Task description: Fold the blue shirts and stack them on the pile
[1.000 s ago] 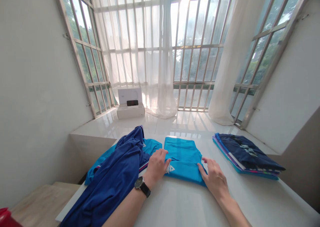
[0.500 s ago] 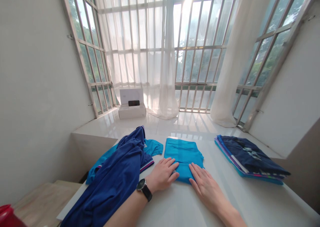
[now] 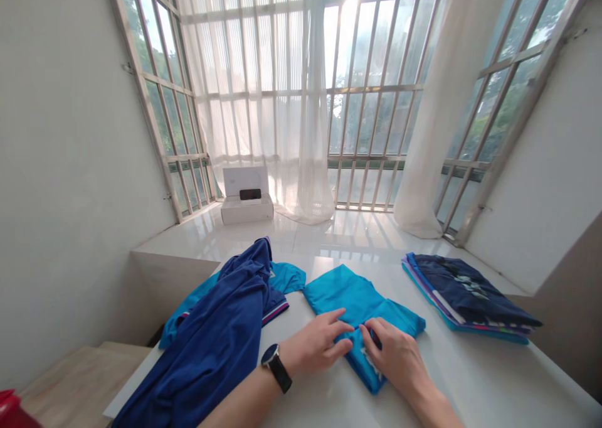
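Red object [image 3: 8, 409]: cut off at bottom-left corner, identity unclear. Dark blue garment [image 3: 211, 346]: lower end runs past bottom edge. Folded stack [image 3: 465, 296]: lower layers mostly covered, count unclear. Dark item on white box [image 3: 249, 194]: too small to identify.

Smooth cloth turquoise shirt [image 3: 357, 302]; glossy, perhaps laminate, table [image 3: 470, 378].

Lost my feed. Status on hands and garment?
Left hand and right hand flat on folded turquoise garment. Nothing blocking; blue heap lies left.
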Demonstrator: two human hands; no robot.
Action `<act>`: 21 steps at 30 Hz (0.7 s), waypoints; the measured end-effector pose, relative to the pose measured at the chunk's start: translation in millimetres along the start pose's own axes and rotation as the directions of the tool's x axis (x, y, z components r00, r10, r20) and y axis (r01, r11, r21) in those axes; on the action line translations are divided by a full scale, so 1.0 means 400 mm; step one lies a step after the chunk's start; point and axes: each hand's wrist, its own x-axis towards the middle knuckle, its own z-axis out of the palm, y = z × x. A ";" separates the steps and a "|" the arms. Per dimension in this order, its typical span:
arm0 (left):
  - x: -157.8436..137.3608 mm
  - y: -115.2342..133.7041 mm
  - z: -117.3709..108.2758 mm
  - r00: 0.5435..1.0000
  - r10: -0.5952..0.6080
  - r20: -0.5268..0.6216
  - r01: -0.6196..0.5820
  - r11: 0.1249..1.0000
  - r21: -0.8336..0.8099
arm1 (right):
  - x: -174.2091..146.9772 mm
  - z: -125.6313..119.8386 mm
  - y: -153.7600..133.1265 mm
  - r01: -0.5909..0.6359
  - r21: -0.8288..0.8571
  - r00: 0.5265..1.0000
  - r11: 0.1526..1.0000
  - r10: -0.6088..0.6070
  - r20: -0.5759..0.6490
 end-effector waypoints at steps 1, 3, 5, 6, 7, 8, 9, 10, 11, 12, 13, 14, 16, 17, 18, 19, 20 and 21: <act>0.001 -0.008 0.003 1.000 -0.011 -0.024 0.012 0.999 0.053 | 0.000 -0.004 0.002 -0.017 0.013 1.000 1.000 0.017 0.016; 0.003 -0.030 0.002 0.993 -0.065 -0.095 0.081 0.980 0.182 | -0.003 -0.014 0.004 -0.012 0.053 0.999 0.999 0.010 0.038; 0.002 -0.053 -0.006 0.976 -0.149 -0.156 0.189 0.940 0.284 | -0.007 -0.026 0.000 0.049 0.106 0.997 0.993 -0.055 0.053; 0.000 -0.062 -0.011 0.968 -0.187 -0.169 0.233 0.918 0.320 | -0.009 -0.032 -0.006 0.096 0.136 0.993 0.986 -0.105 0.061; -0.002 -0.068 -0.016 0.962 -0.216 -0.169 0.263 0.899 0.350 | -0.011 -0.038 -0.012 0.148 0.165 0.984 0.975 -0.162 0.071; -0.004 -0.072 -0.021 0.959 -0.230 -0.163 0.276 0.885 0.374 | -0.013 -0.043 -0.020 0.199 0.191 0.973 0.961 -0.217 0.082; -0.007 -0.073 -0.025 0.960 -0.233 -0.156 0.277 0.875 0.396 | -0.014 -0.047 -0.026 0.239 0.210 0.960 0.948 -0.263 0.094; -0.009 -0.072 -0.029 0.962 -0.229 -0.152 0.272 0.868 0.415 | -0.014 -0.050 -0.030 0.266 0.220 0.950 0.938 -0.294 0.102; -0.010 -0.068 -0.032 0.962 -0.223 -0.154 0.269 0.861 0.433 | -0.014 -0.053 -0.031 0.283 0.222 0.945 0.933 -0.311 0.103; -0.011 -0.063 -0.035 0.962 -0.220 -0.162 0.270 0.853 0.446 | -0.012 -0.055 -0.027 0.291 0.216 0.943 0.932 -0.318 0.098; -0.011 -0.058 -0.038 0.961 -0.220 -0.170 0.275 0.846 0.458 | -0.010 -0.055 -0.019 0.295 0.206 0.944 0.933 -0.318 0.091; -0.011 -0.052 -0.040 0.959 -0.221 -0.178 0.280 0.839 0.466 | -0.008 -0.055 -0.006 0.291 0.193 0.947 0.937 -0.311 0.080; -0.009 -0.041 -0.045 0.955 -0.226 -0.193 0.293 0.829 0.476 | -0.003 -0.050 0.030 0.266 0.163 0.960 0.950 -0.277 0.045; -0.008 -0.036 -0.046 0.953 -0.228 -0.199 0.298 0.826 0.478 | -0.001 -0.045 0.051 0.246 0.148 0.968 0.958 -0.252 0.020; -0.007 -0.031 -0.047 0.953 -0.226 -0.202 0.297 0.826 0.478 | 0.000 -0.039 0.072 0.221 0.135 0.975 0.966 -0.222 -0.006; -0.006 -0.027 -0.047 0.955 -0.217 -0.200 0.288 0.831 0.476 | 0.001 -0.032 0.092 0.194 0.126 0.981 0.973 -0.192 -0.031; -0.005 -0.022 -0.047 0.960 -0.200 -0.194 0.270 0.839 0.471 | 0.001 -0.023 0.109 0.165 0.123 0.986 0.979 -0.160 -0.049; -0.004 -0.017 -0.046 0.967 -0.177 -0.183 0.244 0.854 0.460 | 0.000 -0.014 0.123 0.131 0.123 0.991 0.984 -0.125 -0.056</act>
